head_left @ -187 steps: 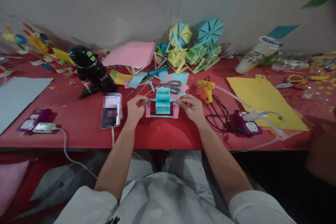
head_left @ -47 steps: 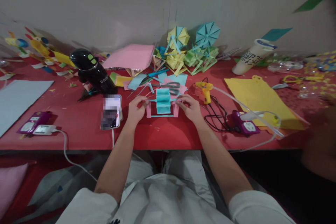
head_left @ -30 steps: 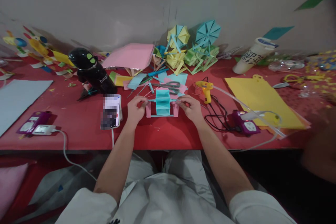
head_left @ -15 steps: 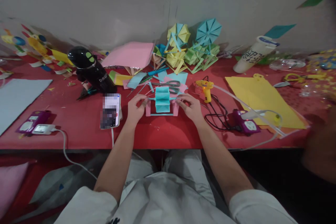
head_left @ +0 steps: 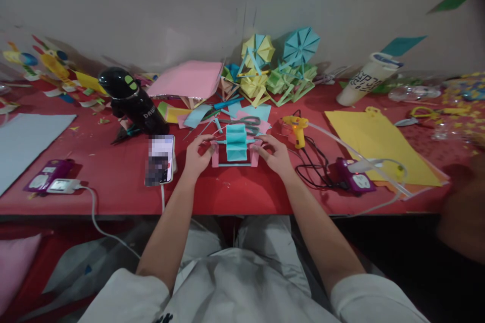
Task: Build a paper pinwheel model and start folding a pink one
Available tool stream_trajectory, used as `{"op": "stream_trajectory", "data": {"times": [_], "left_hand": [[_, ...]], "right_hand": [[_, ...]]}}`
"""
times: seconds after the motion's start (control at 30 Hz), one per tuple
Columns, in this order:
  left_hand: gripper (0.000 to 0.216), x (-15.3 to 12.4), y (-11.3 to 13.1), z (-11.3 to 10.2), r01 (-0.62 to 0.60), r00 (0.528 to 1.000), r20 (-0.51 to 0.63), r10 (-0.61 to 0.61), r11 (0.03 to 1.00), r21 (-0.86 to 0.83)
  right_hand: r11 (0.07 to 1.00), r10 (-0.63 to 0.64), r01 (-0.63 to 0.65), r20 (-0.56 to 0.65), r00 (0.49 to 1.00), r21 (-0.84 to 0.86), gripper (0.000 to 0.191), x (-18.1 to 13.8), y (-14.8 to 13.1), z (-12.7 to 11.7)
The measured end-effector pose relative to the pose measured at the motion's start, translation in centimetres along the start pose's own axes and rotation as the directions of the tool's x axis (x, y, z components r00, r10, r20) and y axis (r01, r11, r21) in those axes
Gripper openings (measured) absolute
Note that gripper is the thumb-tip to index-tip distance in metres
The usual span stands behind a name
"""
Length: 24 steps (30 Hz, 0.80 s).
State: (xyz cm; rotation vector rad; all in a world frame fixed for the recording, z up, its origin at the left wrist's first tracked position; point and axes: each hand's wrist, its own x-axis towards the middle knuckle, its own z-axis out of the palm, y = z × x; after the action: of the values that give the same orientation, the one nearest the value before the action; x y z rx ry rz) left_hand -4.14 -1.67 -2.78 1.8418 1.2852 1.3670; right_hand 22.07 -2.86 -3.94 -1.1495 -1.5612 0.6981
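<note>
Head view: we saw a table [head_left: 223,199] covered in red, its far edge running along a plain grey wall [head_left: 178,10]. The teal pleated paper model [head_left: 236,143] was near the front edge, midway between our hands, with a pink paper post at each side and a thin blue bar low across the front. The thumb and fingers of our left hand [head_left: 200,155] gripped its left end; those of our right hand [head_left: 276,154] gripped its right end. We could not tell exactly which part each fingertip pressed.

Surface, left: phone [head_left: 166,162], black bottle [head_left: 132,101], purple socket block [head_left: 53,167]. Behind the model: scissors [head_left: 250,122] among paper scraps, then folded paper wheels [head_left: 302,45] near the wall. Right: yellow glue gun [head_left: 298,130], a small orange light showing; yellow paper sheets [head_left: 379,144]; white tumbler [head_left: 361,83], which appeared tilted. Below the table edge, the room was dark at right.
</note>
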Motion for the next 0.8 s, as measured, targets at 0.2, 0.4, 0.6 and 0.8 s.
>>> {"op": "stream_trajectory", "data": {"times": [0.2, 0.4, 0.6, 0.8], "left_hand": [[0.013, 0.04, -0.04, 0.1, -0.016, 1.0, -0.01, 0.016, 1.0, -0.001], [0.011, 0.09, 0.07, 0.06, 0.006, 1.0, -0.021, -0.007, 1.0, -0.021], [0.013, 0.14, 0.12, 0.03, 0.004, 1.0, -0.018, -0.005, 0.999, -0.032], [0.008, 0.17, 0.39, -0.03, -0.009, 1.0, -0.008, 0.009, 0.999, -0.035]], "right_hand": [[0.999, -0.036, 0.036, -0.007, 0.999, -0.001, 0.022, 0.0, -0.13, -0.07], [0.999, -0.047, 0.048, -0.064, 0.997, 0.018, 0.016, 0.02, -0.4, -0.14], [0.999, -0.039, 0.04, -0.054, 0.998, 0.016, 0.013, 0.09, -0.44, -0.19], [0.999, -0.04, 0.041, -0.046, 0.998, 0.027, 0.012, 0.12, -0.59, -0.19]]}}
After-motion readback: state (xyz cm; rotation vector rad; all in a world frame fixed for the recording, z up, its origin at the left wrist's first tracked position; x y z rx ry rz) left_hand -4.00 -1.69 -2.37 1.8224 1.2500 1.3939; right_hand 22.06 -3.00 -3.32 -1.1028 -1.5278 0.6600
